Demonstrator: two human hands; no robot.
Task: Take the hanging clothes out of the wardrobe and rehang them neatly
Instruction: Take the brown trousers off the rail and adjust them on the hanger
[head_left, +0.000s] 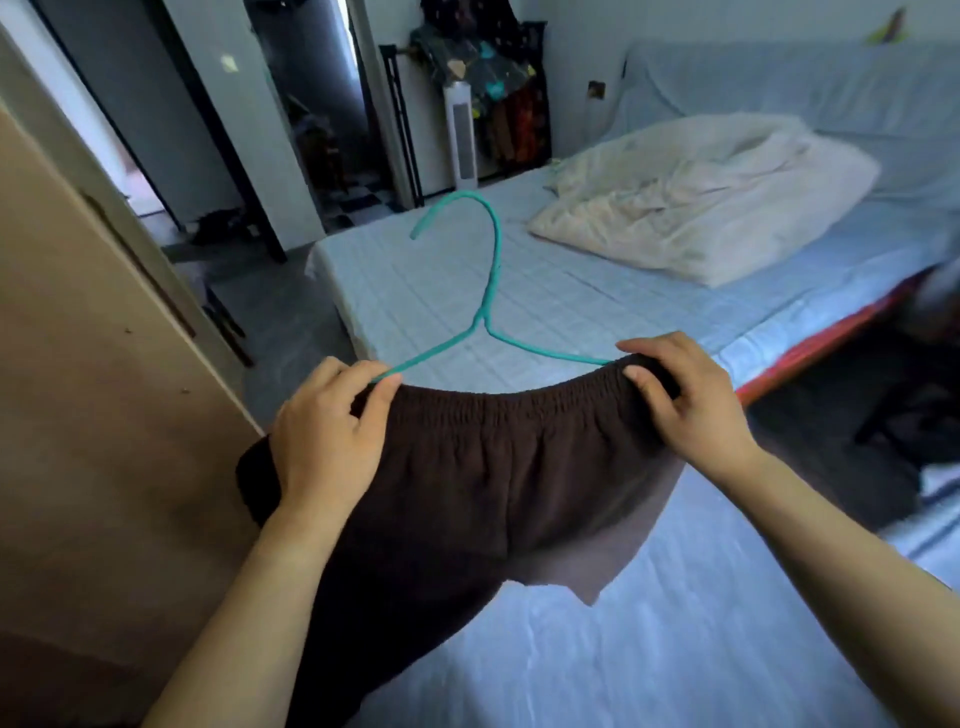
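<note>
A dark brown pair of trousers (498, 467) with an elastic waistband hangs on a teal wire hanger (491, 291), held out over the bed. My left hand (332, 441) grips the left end of the waistband and the hanger's left arm. My right hand (680, 400) grips the right end of the waistband over the hanger's right arm. The hanger's hook points up and away from me. The trouser legs drop below my forearms and out of sight.
A bed with a pale blue sheet (649, 623) fills the right and lower part. A crumpled cream duvet (706, 197) lies on it. A beige wardrobe door (93, 415) stands at my left. A dark rack of clothes (483, 78) stands at the far wall.
</note>
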